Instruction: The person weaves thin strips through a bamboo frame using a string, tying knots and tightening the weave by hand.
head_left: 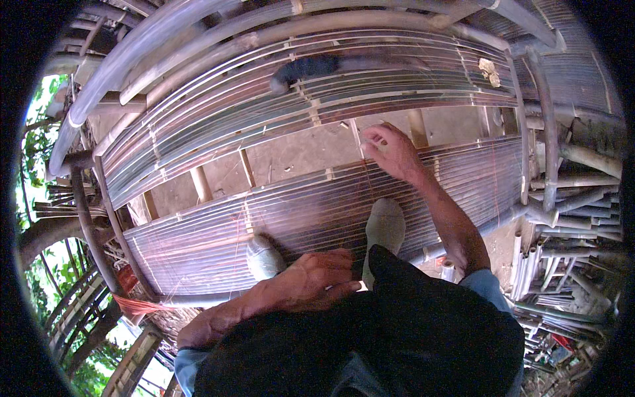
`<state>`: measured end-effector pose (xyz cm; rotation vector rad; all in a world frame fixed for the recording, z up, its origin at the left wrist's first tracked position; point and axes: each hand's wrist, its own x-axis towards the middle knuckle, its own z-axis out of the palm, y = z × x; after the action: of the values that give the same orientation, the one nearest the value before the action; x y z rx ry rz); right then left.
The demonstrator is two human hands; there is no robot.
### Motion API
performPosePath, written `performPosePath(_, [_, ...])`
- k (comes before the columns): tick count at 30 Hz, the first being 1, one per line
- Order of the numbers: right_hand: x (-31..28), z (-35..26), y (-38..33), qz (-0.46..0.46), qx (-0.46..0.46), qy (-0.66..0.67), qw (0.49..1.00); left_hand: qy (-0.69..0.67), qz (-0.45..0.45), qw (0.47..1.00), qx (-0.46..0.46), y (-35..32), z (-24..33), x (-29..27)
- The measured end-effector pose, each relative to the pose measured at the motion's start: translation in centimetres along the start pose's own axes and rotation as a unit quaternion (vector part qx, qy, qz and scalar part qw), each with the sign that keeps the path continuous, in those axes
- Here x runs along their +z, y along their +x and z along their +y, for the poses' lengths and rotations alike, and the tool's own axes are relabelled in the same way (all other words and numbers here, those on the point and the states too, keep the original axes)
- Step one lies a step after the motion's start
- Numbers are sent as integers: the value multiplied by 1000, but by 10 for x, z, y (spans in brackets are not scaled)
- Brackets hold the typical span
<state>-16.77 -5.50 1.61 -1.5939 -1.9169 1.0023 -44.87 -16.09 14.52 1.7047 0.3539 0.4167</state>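
My right hand (391,151) reaches over the far edge of the near slatted panel (311,212), beside the gap. Its thumb and fingers are curled together in a pinch; whatever lies between them is too small to make out. A thin pale strip (357,137) crosses the gap right beside its fingertips. My left hand (317,276) is drawn in close to my lap with its fingers folded, and I cannot see whether anything is inside. Red-orange twine (239,228) runs across the near panel's slats. Both my feet, in light grey socks (385,223), rest on this panel.
Across the gap lies another slatted panel (218,135), bearing a long dark object (311,68) and a crumpled tan piece (489,71). Short bars (201,184) span the gap. A red-orange twine bundle (149,306) hangs at left. Bamboo poles (582,218) are stacked at right.
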Motion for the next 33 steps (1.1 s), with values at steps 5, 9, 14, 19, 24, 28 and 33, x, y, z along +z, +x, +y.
performPosePath(5, [12,-63,-53,-71,-222,-11,972,-12,16,1000,15,-5,12,-11])
performPosePath(9, [24,-72,-64,-86,-247,41,964,4,13,1000,2,-4,14,-8])
performPosePath(14, [35,-69,-90,-52,-218,22,974,5,25,997,-72,-9,26,-12])
performPosePath(19, [28,-73,-91,-50,-191,-1,980,-188,82,962,-182,-18,37,-24])
performPosePath(24, [2,-68,-64,6,-26,104,994,-372,364,805,-283,-90,34,-25])
performPosePath(28, [-7,-9,-32,22,-20,-10,1000,-283,419,749,-427,-228,18,10])
performPosePath(33, [-9,-13,-14,-42,-39,-38,998,-87,266,657,-700,-389,43,51])
